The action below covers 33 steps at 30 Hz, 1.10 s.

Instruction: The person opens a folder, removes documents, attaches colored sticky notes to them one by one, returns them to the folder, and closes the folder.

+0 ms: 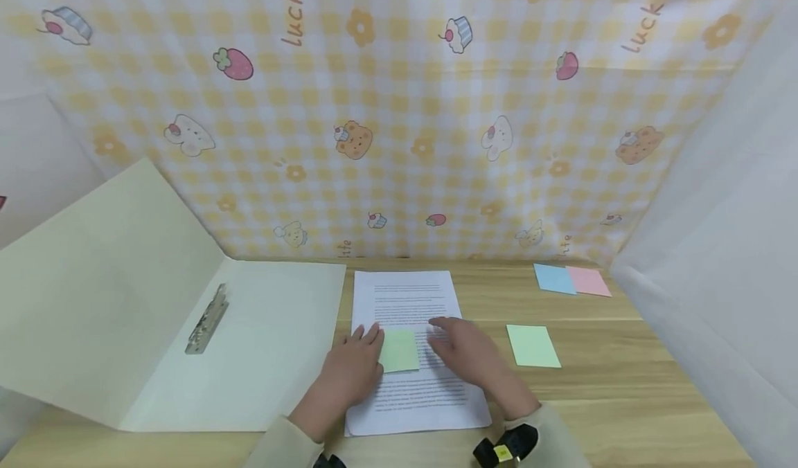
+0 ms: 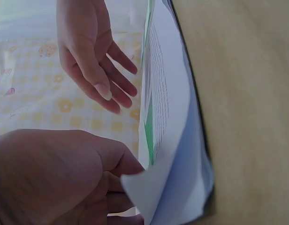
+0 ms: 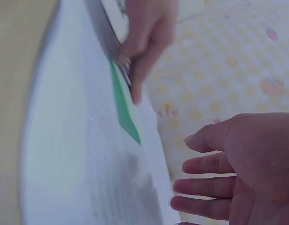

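A stack of printed paper (image 1: pixel 430 409) lies on the table in front of me, with a pale green sticky note (image 1: pixel 402 352) on its middle left part. My left hand (image 1: pixel 352 365) rests at the stack's left edge, its thumb and extended fingers along the left side of the note. Over the right half of the page is my right hand (image 1: pixel 469 356), fingers relaxed and apart from the note, holding nothing. The left wrist view shows a bottom corner of the paper (image 2: pixel 137 187) curling up near the left hand.
To the left a large white folder (image 1: pixel 280 343) stands with its cover raised and a metal clip (image 1: pixel 208 320) inside. On the right lie a green sticky note (image 1: pixel 534 347), a blue one (image 1: pixel 553 279) and a pink one (image 1: pixel 589 282). A checked cloth (image 1: pixel 399 94) hangs behind.
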Tool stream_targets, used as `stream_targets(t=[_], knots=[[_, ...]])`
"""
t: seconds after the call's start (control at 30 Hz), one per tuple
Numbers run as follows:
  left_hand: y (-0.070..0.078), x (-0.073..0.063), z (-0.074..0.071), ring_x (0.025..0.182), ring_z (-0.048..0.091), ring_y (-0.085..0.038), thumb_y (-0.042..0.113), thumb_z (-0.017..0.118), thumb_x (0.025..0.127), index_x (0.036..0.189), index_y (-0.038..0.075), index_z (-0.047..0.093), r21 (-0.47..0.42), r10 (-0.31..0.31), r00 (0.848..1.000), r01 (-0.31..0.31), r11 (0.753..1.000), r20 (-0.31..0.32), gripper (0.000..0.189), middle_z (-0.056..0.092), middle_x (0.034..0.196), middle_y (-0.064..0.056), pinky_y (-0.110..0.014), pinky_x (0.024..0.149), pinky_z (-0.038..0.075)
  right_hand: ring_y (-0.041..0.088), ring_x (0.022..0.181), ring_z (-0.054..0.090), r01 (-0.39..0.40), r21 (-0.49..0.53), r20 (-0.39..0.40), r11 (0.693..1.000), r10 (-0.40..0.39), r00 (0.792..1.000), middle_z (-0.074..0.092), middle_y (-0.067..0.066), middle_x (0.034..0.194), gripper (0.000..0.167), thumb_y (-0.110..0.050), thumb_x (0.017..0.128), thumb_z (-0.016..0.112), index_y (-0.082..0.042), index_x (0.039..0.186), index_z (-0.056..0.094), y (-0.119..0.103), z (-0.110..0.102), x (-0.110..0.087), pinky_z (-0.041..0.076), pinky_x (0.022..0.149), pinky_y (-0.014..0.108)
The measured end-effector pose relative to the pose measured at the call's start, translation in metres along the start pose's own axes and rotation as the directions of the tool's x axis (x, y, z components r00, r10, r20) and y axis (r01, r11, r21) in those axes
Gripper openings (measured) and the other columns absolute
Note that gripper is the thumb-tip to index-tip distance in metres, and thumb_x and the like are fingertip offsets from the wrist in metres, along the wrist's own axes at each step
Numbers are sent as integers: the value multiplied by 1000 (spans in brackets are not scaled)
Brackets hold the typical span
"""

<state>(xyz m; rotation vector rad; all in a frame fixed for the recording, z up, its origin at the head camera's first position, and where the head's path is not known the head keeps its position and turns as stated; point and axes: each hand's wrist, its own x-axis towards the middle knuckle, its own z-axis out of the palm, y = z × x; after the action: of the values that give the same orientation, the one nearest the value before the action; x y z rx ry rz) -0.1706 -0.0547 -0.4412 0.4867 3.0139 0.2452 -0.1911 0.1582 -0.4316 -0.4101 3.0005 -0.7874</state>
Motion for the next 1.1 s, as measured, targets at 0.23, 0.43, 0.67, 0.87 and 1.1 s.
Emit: stream_targets(t=[0.23, 0.43, 0.67, 0.87, 1.1], knots=[[-3, 1, 4, 144, 47, -37, 23, 61, 97, 145, 3, 54, 0, 0, 1000, 0, 1000, -1, 53, 50, 155, -12, -58, 116, 39, 30, 114, 69, -107, 110, -31, 988, 111, 993, 68, 16, 133, 40, -27, 102, 60, -5, 134, 64, 27, -23, 6, 57, 92, 48], [-1, 1, 7, 144, 46, -38, 23, 61, 97, 145, 1, 53, -18, 18, 1000, -18, 1000, -10, 53, 50, 155, -13, -59, 115, 39, 44, 121, 64, -123, 101, -81, 987, 131, 988, 66, 25, 132, 41, -27, 104, 54, 1, 133, 62, 70, -43, 7, 55, 95, 55], [-1, 3, 6, 145, 45, -38, 21, 62, 96, 145, 1, 53, -20, 13, 999, -13, 1000, -35, 53, 49, 156, -13, -58, 114, 42, 49, 115, 64, -127, 29, -77, 991, 129, 989, 70, 28, 120, 42, -26, 104, 53, 5, 131, 62, 111, -71, 7, 57, 85, 55], [-2, 3, 7, 144, 47, -38, 22, 63, 96, 144, 1, 54, -18, 16, 999, -17, 1000, -43, 53, 51, 155, -13, -55, 115, 42, 49, 111, 65, -125, -31, -78, 992, 123, 989, 66, 32, 124, 42, -23, 104, 54, 9, 130, 60, 148, -86, 17, 55, 89, 58], [-4, 2, 6, 142, 48, -39, 21, 64, 95, 142, -1, 56, -33, 31, 998, -33, 999, -60, 52, 52, 153, -15, -55, 113, 43, 49, 107, 67, -182, -76, -135, 980, 171, 976, 70, 31, 115, 42, -23, 101, 55, 12, 124, 63, 189, -97, 29, 53, 92, 60]])
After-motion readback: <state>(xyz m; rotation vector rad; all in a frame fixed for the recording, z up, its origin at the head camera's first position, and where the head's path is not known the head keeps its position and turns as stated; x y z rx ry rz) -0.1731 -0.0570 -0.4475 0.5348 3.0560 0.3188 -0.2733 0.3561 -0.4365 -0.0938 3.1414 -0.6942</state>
